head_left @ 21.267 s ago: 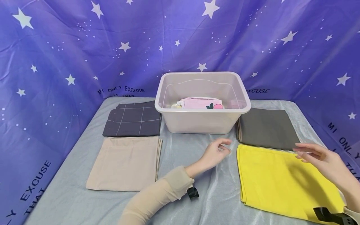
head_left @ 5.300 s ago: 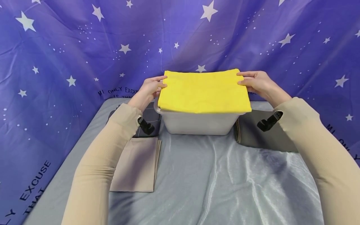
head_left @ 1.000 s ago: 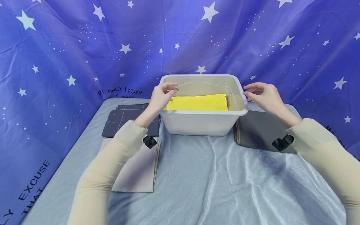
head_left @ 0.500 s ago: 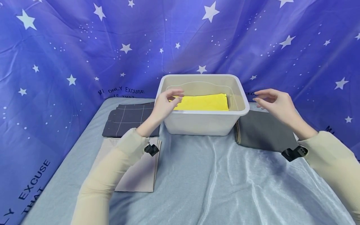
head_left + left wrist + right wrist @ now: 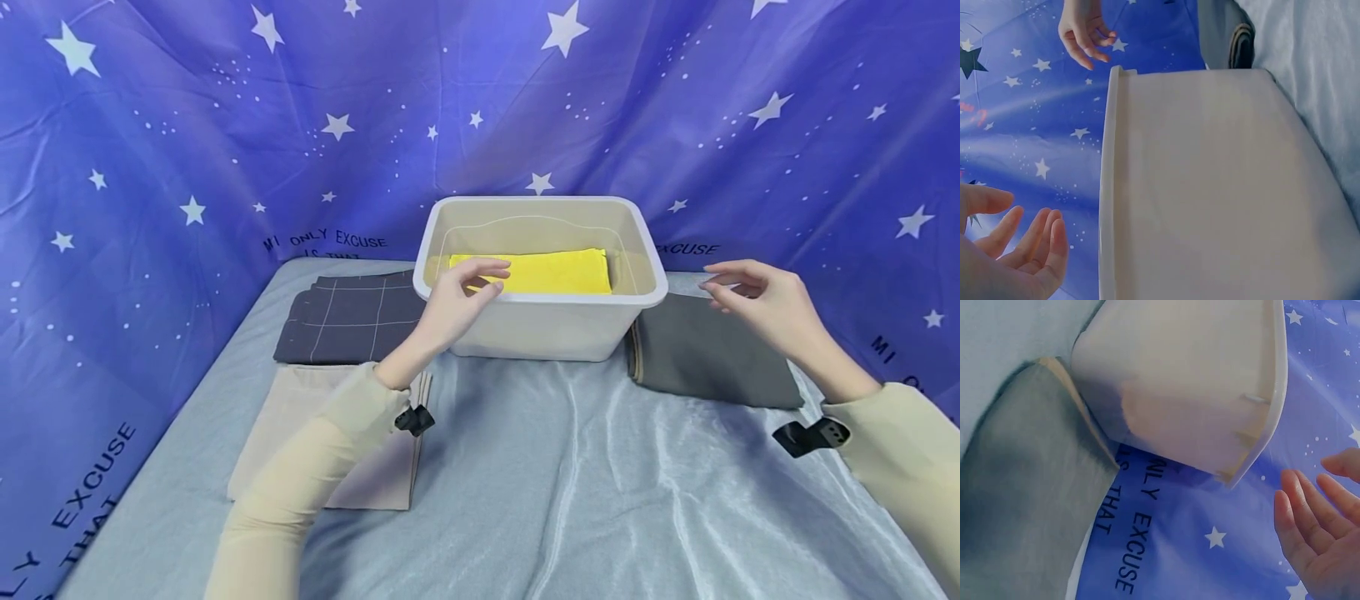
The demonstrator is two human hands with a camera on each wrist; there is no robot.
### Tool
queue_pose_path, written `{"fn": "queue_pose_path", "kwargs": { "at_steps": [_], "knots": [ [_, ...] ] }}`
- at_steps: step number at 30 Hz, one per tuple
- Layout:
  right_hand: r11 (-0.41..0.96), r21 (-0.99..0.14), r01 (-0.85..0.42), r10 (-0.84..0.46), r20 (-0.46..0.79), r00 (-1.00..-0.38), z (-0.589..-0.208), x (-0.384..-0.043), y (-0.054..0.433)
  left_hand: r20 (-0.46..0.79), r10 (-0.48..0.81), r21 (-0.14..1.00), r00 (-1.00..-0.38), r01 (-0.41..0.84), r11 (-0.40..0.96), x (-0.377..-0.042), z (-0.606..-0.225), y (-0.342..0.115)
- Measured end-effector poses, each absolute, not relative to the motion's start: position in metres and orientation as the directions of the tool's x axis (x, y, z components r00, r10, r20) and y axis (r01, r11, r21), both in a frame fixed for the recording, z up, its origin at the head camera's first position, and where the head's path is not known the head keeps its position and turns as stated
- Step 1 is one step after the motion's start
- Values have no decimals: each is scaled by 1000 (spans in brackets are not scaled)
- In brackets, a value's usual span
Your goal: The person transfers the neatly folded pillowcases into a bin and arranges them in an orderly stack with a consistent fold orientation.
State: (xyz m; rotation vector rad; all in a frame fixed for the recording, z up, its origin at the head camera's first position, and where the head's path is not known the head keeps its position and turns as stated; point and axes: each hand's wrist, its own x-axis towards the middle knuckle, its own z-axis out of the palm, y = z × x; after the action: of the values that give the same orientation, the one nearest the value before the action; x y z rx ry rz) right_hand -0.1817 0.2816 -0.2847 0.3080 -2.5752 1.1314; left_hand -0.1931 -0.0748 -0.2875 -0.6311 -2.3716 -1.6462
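Lying folded inside the pale bin in the middle of the frame, the bright yellow cloth is showing a plain, smooth surface. The left grip, at centre, and right grip, at right, are hovering relaxed, moderately wide.

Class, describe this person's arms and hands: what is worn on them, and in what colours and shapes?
The left sleeve and right sleeve are long, plain and beige, each ending in a cuff near the wrist. A small, blocky black device shows at each cuff. The left hand and right hand wear no gloves.
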Motion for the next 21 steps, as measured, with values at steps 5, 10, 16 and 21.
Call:
{"fn": "queue_pose_path", "kwargs": {
  "at_steps": [5,10,16,21],
  "knots": [
    [616,-721,-318,-61,359,-931,-293,-179,290,396,231,852,-889,449,268,-189,-296,-70],
    [592,-743,-312,-62,344,-937,-301,-175,299,409,243,856,-879,462,232,-185,-306,-63],
    [591,-745,-308,-65,336,-939,-309,-171,308,380,268,870,-885,440,222,-180,-318,-52],
    [588,-755,-290,-60,317,-946,-316,-168,315,374,280,878,-884,435,199,-174,-325,-41]
  ]
}}
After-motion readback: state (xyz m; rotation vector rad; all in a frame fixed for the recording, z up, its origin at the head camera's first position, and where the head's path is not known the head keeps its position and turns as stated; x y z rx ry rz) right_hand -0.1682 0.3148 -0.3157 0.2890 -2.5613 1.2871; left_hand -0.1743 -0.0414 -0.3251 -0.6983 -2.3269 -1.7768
